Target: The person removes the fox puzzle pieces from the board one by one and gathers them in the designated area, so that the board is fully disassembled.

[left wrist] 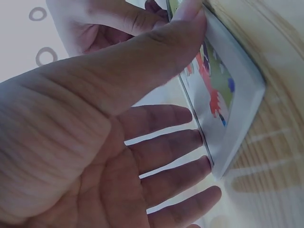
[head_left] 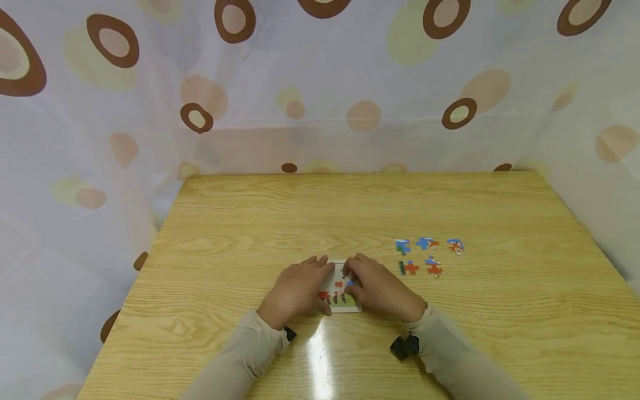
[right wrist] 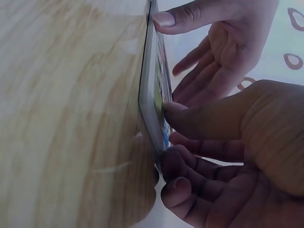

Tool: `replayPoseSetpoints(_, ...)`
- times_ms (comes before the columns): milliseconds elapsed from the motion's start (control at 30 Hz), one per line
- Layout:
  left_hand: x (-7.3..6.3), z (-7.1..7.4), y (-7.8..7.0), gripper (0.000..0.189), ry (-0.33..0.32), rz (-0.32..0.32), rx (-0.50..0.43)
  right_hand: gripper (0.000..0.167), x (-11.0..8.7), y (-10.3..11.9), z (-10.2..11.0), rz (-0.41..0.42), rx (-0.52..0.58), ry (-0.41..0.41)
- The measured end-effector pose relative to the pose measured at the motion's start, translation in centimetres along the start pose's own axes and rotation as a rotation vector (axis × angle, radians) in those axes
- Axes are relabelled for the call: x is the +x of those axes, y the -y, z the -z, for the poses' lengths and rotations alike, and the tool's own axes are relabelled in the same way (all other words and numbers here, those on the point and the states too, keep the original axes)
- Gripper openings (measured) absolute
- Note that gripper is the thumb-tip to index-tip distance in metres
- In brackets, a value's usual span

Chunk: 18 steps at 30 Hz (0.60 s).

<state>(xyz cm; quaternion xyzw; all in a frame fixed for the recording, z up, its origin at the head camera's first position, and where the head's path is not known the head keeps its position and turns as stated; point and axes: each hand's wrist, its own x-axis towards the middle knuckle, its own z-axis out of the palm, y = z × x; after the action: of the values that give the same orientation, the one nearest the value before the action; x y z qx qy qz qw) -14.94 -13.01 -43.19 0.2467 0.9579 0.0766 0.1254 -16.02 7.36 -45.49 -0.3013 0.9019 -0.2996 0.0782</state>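
Note:
A small puzzle board (head_left: 354,309) with a pale frame lies on the table, with red, white and green picture parts inside it. My left hand (head_left: 298,289) rests along its left side, fingers fairly straight. Its thumb (left wrist: 156,52) lies over the near frame edge. Over the right side of the board, my right hand (head_left: 382,286) has curled fingers. Thumb and index finger pinch a puzzle piece with blue on it (head_left: 349,283), low on the board's surface. The fingers cover part of that piece. In the right wrist view, the thumb (right wrist: 183,118) touches the board's face.
Several loose puzzle pieces lie right of the board, among them a blue and green one (head_left: 402,245) and a red one (head_left: 411,268). The wooden table (head_left: 225,222) ends at a patterned cloth (head_left: 320,72) behind and at the sides.

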Motion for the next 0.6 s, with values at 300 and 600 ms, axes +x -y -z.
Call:
replayPoseSetpoints(300, 0.00, -0.12, 0.04, 0.086, 0.008, 0.010, -0.026, 0.022, 0.10, -0.20, -0.21, 0.032, 0.037, -0.008)
replayPoseSetpoints(600, -0.10, 0.11, 0.01, 0.087, 0.015, 0.010, -0.035, 0.019, 0.22, -0.37, -0.30, 0.002, 0.054, 0.020)
